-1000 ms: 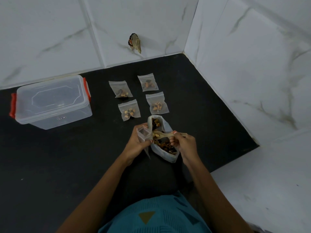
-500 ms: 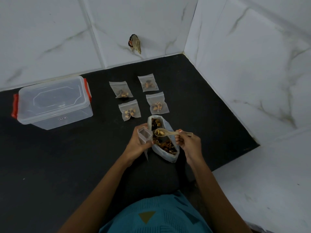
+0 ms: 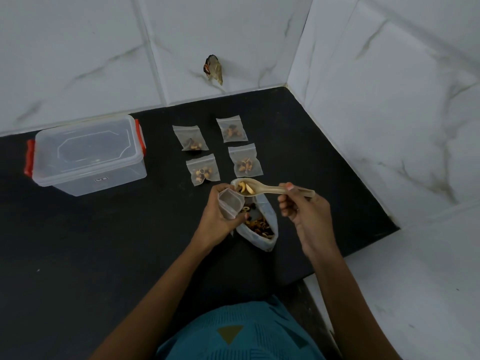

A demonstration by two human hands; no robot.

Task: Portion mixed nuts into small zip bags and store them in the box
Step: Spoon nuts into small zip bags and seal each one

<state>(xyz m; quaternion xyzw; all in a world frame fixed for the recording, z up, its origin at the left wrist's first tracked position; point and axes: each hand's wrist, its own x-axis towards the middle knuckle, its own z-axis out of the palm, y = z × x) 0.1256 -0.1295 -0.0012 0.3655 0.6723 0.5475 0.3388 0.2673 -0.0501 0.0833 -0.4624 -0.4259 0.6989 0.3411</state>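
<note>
Loaded spoon (image 3: 262,189) at the zip bag (image 3: 231,203)
Box (image 3: 85,154) sits left on the counter (image 3: 104,242), four filled bags (image 3: 203,170) beside; left grip (image 3: 218,224) curls round the open zip bag, right grip (image 3: 304,211) pinches the spoon over the nut pouch (image 3: 262,227)

Both hands busy, one thing each

The left hand (image 3: 220,216) has its fingers curled round a small zip bag (image 3: 230,203), holding its mouth open and facing up. The right hand (image 3: 304,211) sits just to the right of it, not touching. It pinches the handle of a spoon (image 3: 259,189) between thumb and forefinger, with the other fingers loosely curled underneath. The left forearm (image 3: 163,284) and right forearm (image 3: 342,294) are bare and angle in from the near edge.
</note>
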